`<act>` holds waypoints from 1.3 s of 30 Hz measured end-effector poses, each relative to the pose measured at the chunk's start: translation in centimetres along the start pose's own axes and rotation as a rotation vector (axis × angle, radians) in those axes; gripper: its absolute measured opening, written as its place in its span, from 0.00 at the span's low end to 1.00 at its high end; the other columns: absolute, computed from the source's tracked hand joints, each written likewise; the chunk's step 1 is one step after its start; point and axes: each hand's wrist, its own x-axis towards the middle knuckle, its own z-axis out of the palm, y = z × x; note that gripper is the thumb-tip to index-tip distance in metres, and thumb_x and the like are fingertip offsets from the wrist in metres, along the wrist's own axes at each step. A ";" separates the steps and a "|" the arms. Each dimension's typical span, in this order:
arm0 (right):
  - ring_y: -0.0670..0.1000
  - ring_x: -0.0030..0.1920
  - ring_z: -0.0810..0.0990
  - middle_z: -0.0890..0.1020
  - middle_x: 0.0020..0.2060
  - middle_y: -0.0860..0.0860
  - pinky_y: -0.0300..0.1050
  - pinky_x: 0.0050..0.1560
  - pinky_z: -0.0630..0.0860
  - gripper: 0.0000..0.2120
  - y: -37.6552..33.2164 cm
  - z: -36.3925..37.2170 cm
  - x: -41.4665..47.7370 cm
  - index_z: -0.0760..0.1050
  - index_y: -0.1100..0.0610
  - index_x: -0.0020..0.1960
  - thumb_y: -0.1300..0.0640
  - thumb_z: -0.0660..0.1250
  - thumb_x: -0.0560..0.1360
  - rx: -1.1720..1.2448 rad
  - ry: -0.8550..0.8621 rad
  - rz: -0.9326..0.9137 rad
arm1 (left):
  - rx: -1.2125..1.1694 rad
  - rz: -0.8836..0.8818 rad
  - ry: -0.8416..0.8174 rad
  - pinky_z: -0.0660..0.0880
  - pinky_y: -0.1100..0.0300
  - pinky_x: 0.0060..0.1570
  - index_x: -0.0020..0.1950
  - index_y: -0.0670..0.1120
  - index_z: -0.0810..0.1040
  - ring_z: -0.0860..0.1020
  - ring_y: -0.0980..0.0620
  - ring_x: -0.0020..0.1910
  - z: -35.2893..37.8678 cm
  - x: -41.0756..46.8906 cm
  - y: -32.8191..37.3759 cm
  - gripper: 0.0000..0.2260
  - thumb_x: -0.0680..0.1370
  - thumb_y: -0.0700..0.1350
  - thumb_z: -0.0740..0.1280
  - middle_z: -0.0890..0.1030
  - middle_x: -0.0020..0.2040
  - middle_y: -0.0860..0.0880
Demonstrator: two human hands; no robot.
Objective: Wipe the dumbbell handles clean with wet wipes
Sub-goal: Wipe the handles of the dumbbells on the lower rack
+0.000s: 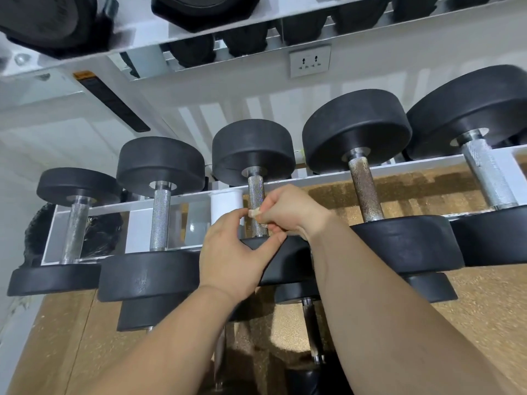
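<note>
From the head view, five dumbbells lie across the white rack point(182, 199), and both hands meet at the third dumbbell point(253, 146), mid-rack near the front rail. The right hand point(289, 210) pinches a small wet wipe point(253, 213) against its knurled handle point(255, 189). The left hand point(231, 252) reaches up with fingertips touching the wipe's edge; I cannot tell whether it grips.

A small wet wipe point(253, 213) shows only as a pale scrap, mostly hidden between the left grip point(231, 252) and right grip point(291, 209). These also cover the lower end of the middle dumbbell handle point(255, 192). The upper edge cuts off the top-shelf dumbbells point(51, 21). The black label point(109, 101) is too blurred to read.
</note>
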 end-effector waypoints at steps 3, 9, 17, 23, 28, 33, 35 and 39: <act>0.53 0.31 0.76 0.79 0.28 0.53 0.54 0.39 0.80 0.10 -0.3 0.6 1.8 0.75 0.55 0.37 0.58 0.75 0.71 0.123 0.208 -0.086 | 0.012 0.003 0.001 0.62 0.66 0.62 0.70 0.51 0.75 0.72 0.55 0.67 0.1 0.1 -0.2 0.34 0.69 0.66 0.74 0.77 0.65 0.56; 0.53 0.38 0.79 0.78 0.32 0.47 0.48 0.45 0.78 0.11 -0.9 0.4 3.0 0.74 0.51 0.36 0.54 0.73 0.73 0.048 0.372 -0.198 | -0.012 -0.016 -0.001 0.63 0.64 0.63 0.69 0.52 0.75 0.71 0.54 0.67 0.3 0.1 -0.5 0.36 0.68 0.69 0.72 0.76 0.65 0.55; 0.52 0.33 0.77 0.79 0.30 0.52 0.51 0.43 0.79 0.11 0.0 0.3 -0.5 0.74 0.55 0.37 0.57 0.75 0.72 -0.033 0.045 0.014 | -0.042 0.013 -0.007 0.63 0.65 0.60 0.67 0.53 0.76 0.72 0.57 0.64 0.1 0.2 -0.4 0.40 0.63 0.75 0.63 0.71 0.56 0.64; 0.58 0.46 0.81 0.83 0.42 0.58 0.48 0.47 0.76 0.12 -3.6 0.3 1.4 0.73 0.54 0.36 0.55 0.69 0.78 -0.129 0.336 -0.166 | -0.034 -0.015 -0.031 0.63 0.64 0.63 0.72 0.52 0.73 0.70 0.55 0.68 0.0 0.2 -0.3 0.40 0.65 0.73 0.69 0.75 0.66 0.57; 0.55 0.36 0.75 0.79 0.34 0.59 0.47 0.41 0.73 0.09 -1.7 -1.0 -0.6 0.78 0.66 0.43 0.60 0.67 0.76 -0.366 -0.084 -0.007 | -0.039 -0.017 -0.015 0.62 0.63 0.67 0.77 0.52 0.67 0.67 0.54 0.73 0.1 0.1 -0.6 0.42 0.68 0.68 0.75 0.72 0.72 0.55; 0.52 0.28 0.71 0.76 0.27 0.55 0.44 0.30 0.68 0.10 -1.5 -0.5 0.4 0.71 0.58 0.38 0.64 0.66 0.78 0.022 -0.023 0.067 | -0.070 -0.039 -0.041 0.60 0.61 0.71 0.81 0.50 0.59 0.63 0.53 0.77 0.1 0.1 -0.9 0.51 0.65 0.70 0.75 0.66 0.78 0.52; 0.54 0.32 0.74 0.78 0.29 0.54 0.48 0.34 0.75 0.11 -2.3 -0.4 2.3 0.72 0.56 0.37 0.63 0.65 0.78 0.088 0.148 0.012 | -0.079 -0.044 -0.044 0.60 0.61 0.71 0.81 0.50 0.59 0.63 0.53 0.77 0.1 0.1 -0.8 0.53 0.63 0.71 0.73 0.66 0.79 0.52; 0.55 0.36 0.74 0.76 0.33 0.55 0.50 0.41 0.75 0.13 -2.5 0.2 2.9 0.73 0.55 0.35 0.59 0.66 0.78 0.155 0.273 -0.026 | -0.077 -0.051 -0.053 0.61 0.60 0.73 0.82 0.50 0.59 0.63 0.54 0.77 0.1 0.1 -0.8 0.54 0.61 0.74 0.69 0.66 0.79 0.53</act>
